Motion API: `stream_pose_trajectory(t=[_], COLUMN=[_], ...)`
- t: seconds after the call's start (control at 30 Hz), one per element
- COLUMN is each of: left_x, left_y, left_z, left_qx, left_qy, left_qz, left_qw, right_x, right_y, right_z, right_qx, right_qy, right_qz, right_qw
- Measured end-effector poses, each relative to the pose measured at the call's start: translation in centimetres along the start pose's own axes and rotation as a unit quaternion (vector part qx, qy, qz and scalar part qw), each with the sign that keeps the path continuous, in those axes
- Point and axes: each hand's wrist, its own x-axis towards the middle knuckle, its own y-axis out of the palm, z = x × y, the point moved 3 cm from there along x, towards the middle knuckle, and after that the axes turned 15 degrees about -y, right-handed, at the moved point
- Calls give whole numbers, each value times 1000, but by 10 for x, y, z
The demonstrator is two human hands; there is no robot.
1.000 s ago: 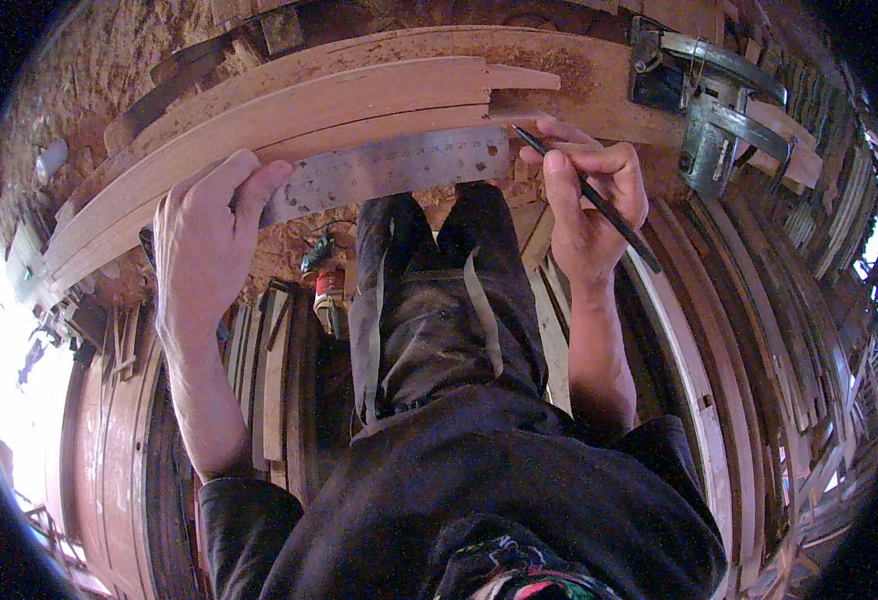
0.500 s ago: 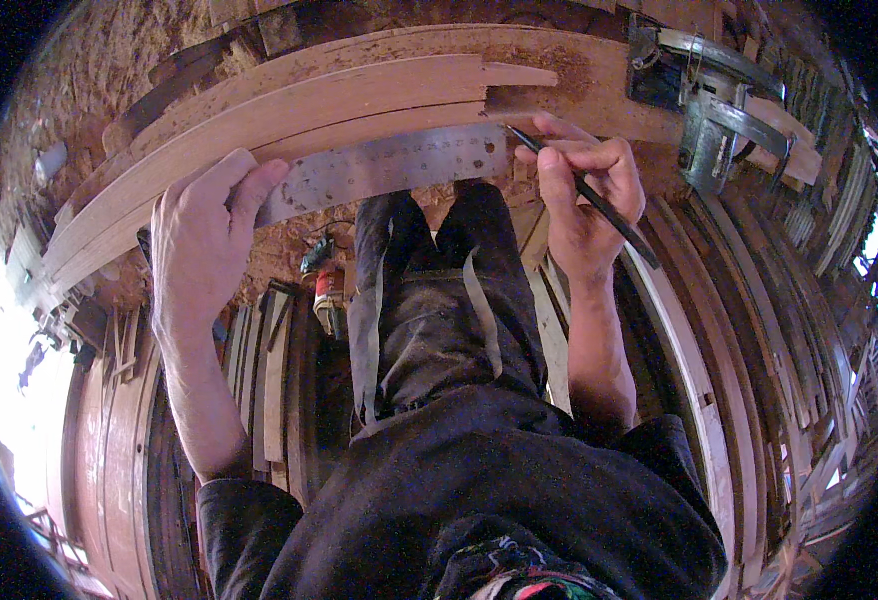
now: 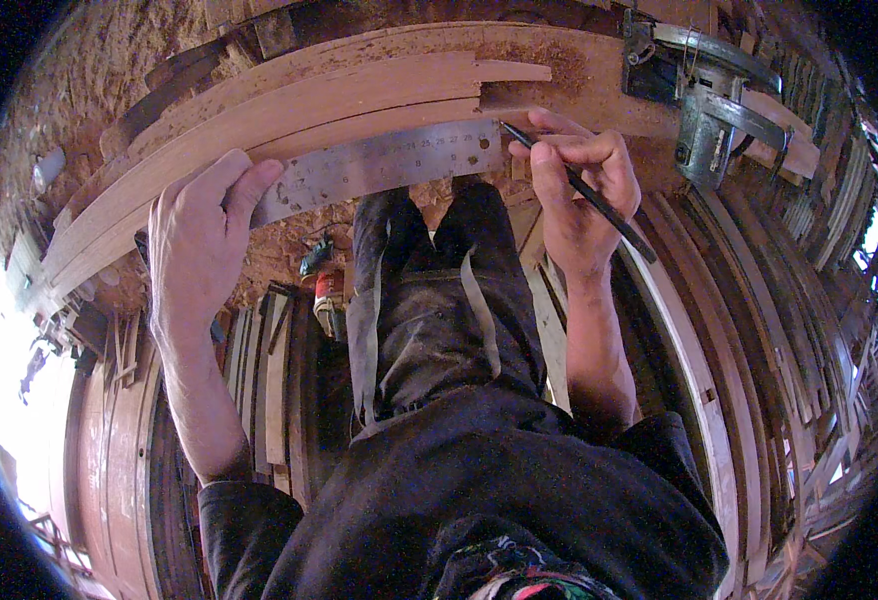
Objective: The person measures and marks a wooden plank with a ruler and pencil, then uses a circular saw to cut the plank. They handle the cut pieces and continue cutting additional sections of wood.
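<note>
A wide metal ruler [image 3: 389,160] lies along the near edge of a long wooden board [image 3: 359,98]. My left hand [image 3: 199,225] grips the ruler's left end, thumb on top, its other fingers partly hidden. Between the thumb and fingers of my right hand [image 3: 581,190] is a dark pencil [image 3: 599,205], held at a slant. Its tip points at the ruler's right end; whether it touches the wood I cannot tell. Just beyond the ruler, the board's right end has a stepped cut with a narrow tongue [image 3: 515,71].
A grey-green power saw [image 3: 709,110] rests at the far right of the bench. Long wooden strips [image 3: 749,340] stand or lie in rows on the right, with more boards [image 3: 119,450] at the left. A small red and green power tool [image 3: 327,285] sits below the ruler. Sawdust covers the area.
Very little differs: the view has shifted slightly, and the pencil tip stays near the ruler's right end. Both hands keep their holds.
</note>
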Motion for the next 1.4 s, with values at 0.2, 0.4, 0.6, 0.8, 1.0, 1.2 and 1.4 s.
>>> stream_pose_trajectory(t=[0.2,0.4,0.6,0.8,1.0,1.2,1.4], left_x=[1,0,-1,-1,2,-42,-93], left_y=[1,1,1,-1,4,9,48], left_z=[2,-1,0,0,3,22,50], left_qx=[-1,2,11,-3,4,8,37], left_qy=[15,21,21,17,18,68,64], left_qz=[-1,-11,-20,-10,12,40,146], left_qw=[1000,1000,1000,1000,1000,997,986], right_x=[-2,-3,0,2,-24,-72,-71], right_y=[0,0,1,-2,-7,-23,-18], right_z=[1,-7,2,5,7,26,134], right_qx=[-4,6,-30,-124,20,-15,-178], right_qy=[6,-8,-8,-81,-5,-16,-162], right_qz=[-3,-40,-3,78,-58,-67,-144], right_qw=[1000,999,1000,986,998,998,960])
